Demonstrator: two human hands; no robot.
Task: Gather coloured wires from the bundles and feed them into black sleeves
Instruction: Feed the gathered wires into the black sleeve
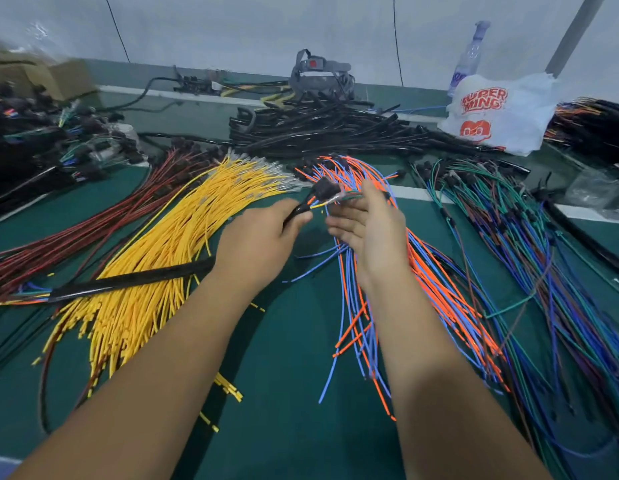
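The left hand [258, 237] is curled round a black sleeve [128, 280] that trails back across the yellow wires [155, 258] toward the table's [294, 341] left edge, with coloured wire ends poking out of its mouth. The right hand [367, 230] is held loosely open, palm turned inward, its fingertips touching a black connector [324, 189] on those wires, above the orange and blue wires [422, 271]. A pile of spare sleeves [335, 129] lies along the far edge.

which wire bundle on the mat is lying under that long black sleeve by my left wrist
The yellow bundle. The black sleeve lies across it; the dark red bundle and orange-and-blue bundle aren't under it.
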